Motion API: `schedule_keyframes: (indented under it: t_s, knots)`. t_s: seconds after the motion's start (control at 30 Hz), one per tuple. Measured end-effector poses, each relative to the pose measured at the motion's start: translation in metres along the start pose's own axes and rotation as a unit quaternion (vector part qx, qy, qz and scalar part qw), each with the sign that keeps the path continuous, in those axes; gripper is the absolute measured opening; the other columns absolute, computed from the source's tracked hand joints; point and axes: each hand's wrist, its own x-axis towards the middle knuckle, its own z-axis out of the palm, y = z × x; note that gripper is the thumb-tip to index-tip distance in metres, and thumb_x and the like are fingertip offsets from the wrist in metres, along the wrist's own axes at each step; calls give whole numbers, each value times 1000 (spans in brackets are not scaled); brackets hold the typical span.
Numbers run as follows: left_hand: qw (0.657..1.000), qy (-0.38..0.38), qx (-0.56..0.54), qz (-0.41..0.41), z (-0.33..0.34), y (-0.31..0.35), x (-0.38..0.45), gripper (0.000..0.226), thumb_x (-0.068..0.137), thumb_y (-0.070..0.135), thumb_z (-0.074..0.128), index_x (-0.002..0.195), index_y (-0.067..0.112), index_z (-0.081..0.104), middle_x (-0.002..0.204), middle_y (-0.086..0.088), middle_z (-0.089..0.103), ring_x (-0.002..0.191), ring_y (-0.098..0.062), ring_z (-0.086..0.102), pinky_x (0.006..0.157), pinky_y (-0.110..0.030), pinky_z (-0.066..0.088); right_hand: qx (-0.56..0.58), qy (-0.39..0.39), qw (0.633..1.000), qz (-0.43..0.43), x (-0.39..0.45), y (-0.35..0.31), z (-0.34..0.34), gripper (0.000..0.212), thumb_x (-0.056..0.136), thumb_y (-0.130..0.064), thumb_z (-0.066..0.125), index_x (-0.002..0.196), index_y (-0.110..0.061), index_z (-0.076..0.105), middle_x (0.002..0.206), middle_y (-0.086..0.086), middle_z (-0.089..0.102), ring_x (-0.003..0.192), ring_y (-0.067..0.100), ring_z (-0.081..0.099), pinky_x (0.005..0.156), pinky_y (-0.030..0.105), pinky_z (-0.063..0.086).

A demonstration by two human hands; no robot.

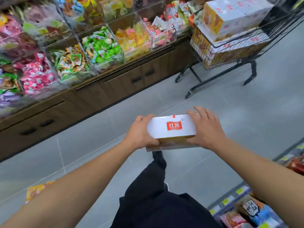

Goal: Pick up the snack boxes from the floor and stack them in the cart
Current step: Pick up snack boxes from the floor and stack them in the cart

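I hold a white snack box (171, 129) with a red logo and yellow sides in front of me, above the grey floor. My left hand (140, 133) grips its left end with curled fingers. My right hand (205, 129) clasps its right end, fingers spread over the top edge. The black wire cart (233, 41) stands at the upper right, holding several stacked boxes of the same kind (230, 18). Another yellow snack box (35, 190) lies on the floor at the lower left, partly hidden by my left forearm.
A long wooden counter (98, 94) with clear bins of wrapped sweets runs along the left. A low shelf of packets (256, 209) sits at the lower right. My dark trouser leg (153, 186) is below the box. Grey tiled floor lies between me and the cart.
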Motion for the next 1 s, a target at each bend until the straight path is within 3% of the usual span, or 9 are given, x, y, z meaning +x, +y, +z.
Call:
schedule_keyframes:
  t_s: [0.1,0.2,0.33,0.53,0.6,0.7,0.8,1.0]
  knots:
    - [1000,4,-14,6,13,36,57,83,59,43,84,128,39,39,123,5,42,104,-12,45,82,-26,45,115,31,987,109,23,50,-10,112,66,-55,82,151,-24,14,158,4,14,139,30,25,113,47,29]
    - [999,-24,-9,22,22,81,124,79,60,44,84,126,38,41,121,5,44,104,-11,45,81,-24,42,249,30,953,169,54,106,-27,101,69,-39,86,144,-28,20,143,2,36,125,25,43,95,42,43]
    - [997,-56,10,60,17,151,208,77,62,42,83,127,34,42,122,2,43,108,-16,46,85,-27,42,290,48,933,210,96,176,-65,82,70,-32,84,133,-30,32,122,-4,48,116,22,49,81,34,40]
    - [988,-79,43,125,2,275,324,77,57,53,81,121,38,42,121,3,46,114,-16,46,90,-31,43,277,104,918,264,153,280,-133,99,71,-35,86,149,-21,27,145,4,44,130,25,44,102,40,42]
    - [986,-75,48,143,-2,319,359,78,52,60,77,118,36,42,120,1,47,117,-17,43,95,-38,43,265,121,917,272,175,320,-152,99,71,-39,85,149,-21,27,145,6,44,130,26,44,103,40,41]
    - [983,-52,61,168,-3,377,406,84,42,73,63,114,34,44,117,0,51,118,-22,43,87,-38,43,249,146,922,257,209,381,-182,97,72,-43,84,150,-20,30,146,5,44,130,26,44,102,39,40]
    - [982,-19,58,176,0,437,448,99,45,67,64,133,26,45,126,-4,50,124,-25,38,90,-37,39,246,165,927,231,245,447,-218,95,72,-43,84,149,-21,32,148,2,44,130,25,45,102,38,40]
    - [988,58,38,139,0,522,526,95,56,49,82,138,26,41,128,-1,50,124,-22,39,89,-35,39,246,184,937,168,321,548,-293,95,70,-40,85,149,-20,36,149,0,44,134,22,42,106,35,36]
